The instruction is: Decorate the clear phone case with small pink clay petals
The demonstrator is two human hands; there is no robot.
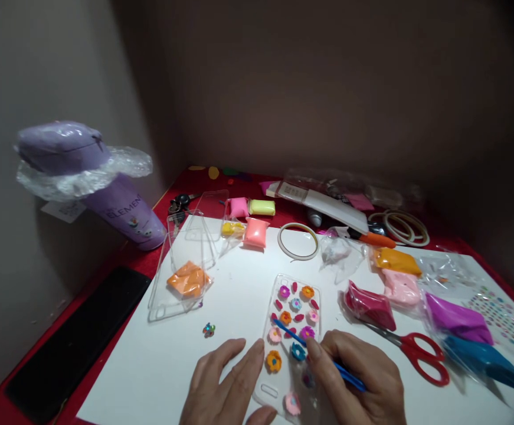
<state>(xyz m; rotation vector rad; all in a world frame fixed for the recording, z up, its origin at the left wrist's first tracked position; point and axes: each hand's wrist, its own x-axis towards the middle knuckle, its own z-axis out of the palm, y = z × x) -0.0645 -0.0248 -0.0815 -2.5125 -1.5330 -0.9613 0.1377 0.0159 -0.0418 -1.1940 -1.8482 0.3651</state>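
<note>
in the head view, the clear phone case [281, 381] is lying on the white sheet [150, 378], between the two hands, and is carrying small flowers and dark pink petals. the right hand [358, 378] is pinching a blue tool [349, 378] between thumb and fingers, closed firmly round it. its thin tip is pointing into the left part of the case, just beside a pale pink flower [275, 334] and a small petal; whether it is touching either, i cannot tell. the left hand [228, 383] is resting with its fingers loosely spread, gripping nothing that shows, and its fingertips are lying at the case's left edge; i cannot tell whether they are pressing on it.

as for risks, the tool is crossing a crowded patch, so a slip could be denting the pale pink flower or nudging the orange flower [285, 317] beside it. the right thumb is hovering close to the teal flower [298, 352], and a careless dip could be squashing or smearing it if it is soft. if the left hand is not really steadying the case, a push from the tool could be sliding it across the smooth sheet. the red-handled scissors [422, 354] are lying near the right hand, where a wide sweep could be knocking them.
</note>
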